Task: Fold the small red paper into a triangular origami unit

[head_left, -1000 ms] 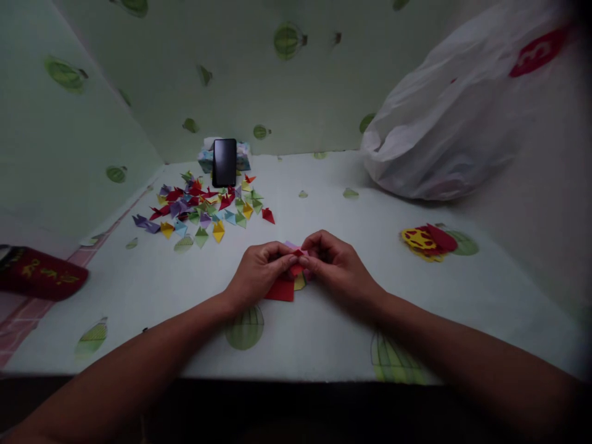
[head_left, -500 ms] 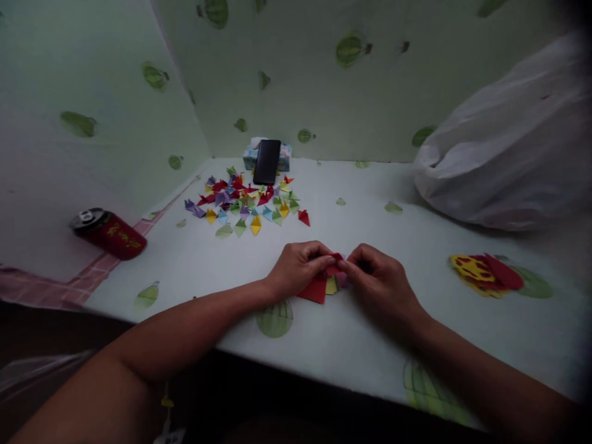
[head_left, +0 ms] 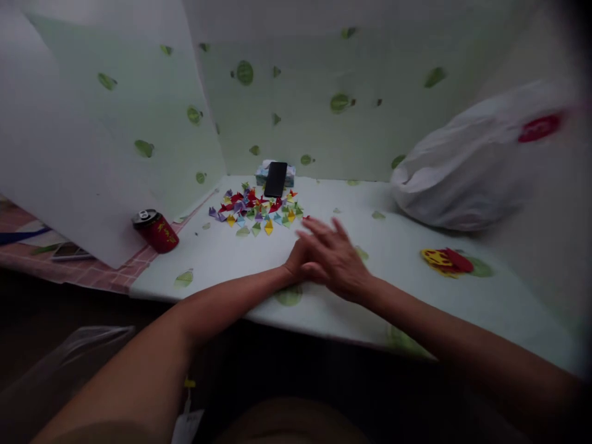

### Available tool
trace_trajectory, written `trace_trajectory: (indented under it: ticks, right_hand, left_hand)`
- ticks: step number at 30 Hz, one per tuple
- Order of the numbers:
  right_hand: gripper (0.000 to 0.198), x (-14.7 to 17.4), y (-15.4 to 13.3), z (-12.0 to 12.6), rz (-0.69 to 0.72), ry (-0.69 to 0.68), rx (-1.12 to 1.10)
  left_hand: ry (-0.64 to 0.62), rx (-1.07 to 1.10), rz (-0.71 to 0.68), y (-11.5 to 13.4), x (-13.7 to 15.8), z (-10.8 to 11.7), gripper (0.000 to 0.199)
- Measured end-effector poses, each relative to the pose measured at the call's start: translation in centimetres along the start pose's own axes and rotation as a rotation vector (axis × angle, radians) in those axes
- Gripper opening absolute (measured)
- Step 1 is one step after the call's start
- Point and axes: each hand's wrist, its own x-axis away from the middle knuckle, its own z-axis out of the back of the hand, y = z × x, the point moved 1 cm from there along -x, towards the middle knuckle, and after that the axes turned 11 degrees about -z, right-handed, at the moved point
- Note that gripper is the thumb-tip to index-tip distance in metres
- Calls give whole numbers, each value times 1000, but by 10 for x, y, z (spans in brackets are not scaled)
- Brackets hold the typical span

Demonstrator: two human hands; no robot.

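Observation:
My right hand (head_left: 335, 259) lies across my left hand (head_left: 296, 262) above the front part of the table, its fingers stretched out and spread. It covers the fingers of my left hand, so whether anything is in them is hidden. The red paper seen earlier does not show. Beyond my hands lies a spread of small folded paper pieces (head_left: 256, 213) in red, purple, yellow, green and blue. One small red piece sits just past my right fingertips.
A black phone (head_left: 276, 180) leans on a tissue box (head_left: 289, 177) at the back. A red drink can (head_left: 160, 233) stands left. A bulky white plastic bag (head_left: 453, 176) rests at right, behind yellow and red flat cut-outs (head_left: 439, 260). The table's front edge runs below my forearms.
My right hand has opened from its pinch by the red paper and moved left over my left hand. The red paper is now out of sight. The view has shifted.

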Motion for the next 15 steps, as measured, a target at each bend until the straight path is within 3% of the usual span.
trace_trajectory:
  ticks: [3, 5, 6, 8, 9, 11, 15]
  right_hand:
    - [44, -6, -69, -20, 30, -341, -70]
    - [65, -3, -119, -26, 53, -309, -165]
    - [74, -1, -142, -27, 137, -251, -199]
    - [68, 2, -174, -26, 385, -207, -214]
    - [61, 2, -180, -25, 491, -207, -191]
    - [55, -7, -168, -20, 494, -179, -122]
    - [59, -27, -109, -8, 110, -73, 91]
  left_hand:
    - [3, -39, -48, 3, -2, -1, 12]
    - [-7, -58, -86, 7, -8, 0, 11]
    - [-9, -64, -101, 10, -12, 2, 9]
    - [13, -76, -115, 16, -22, 9, 8]
    - [35, -82, -114, 20, -27, 14, 9]
    - [92, -86, -100, 28, -35, 27, 10]
    - [163, -37, -48, 39, -39, 46, 11]
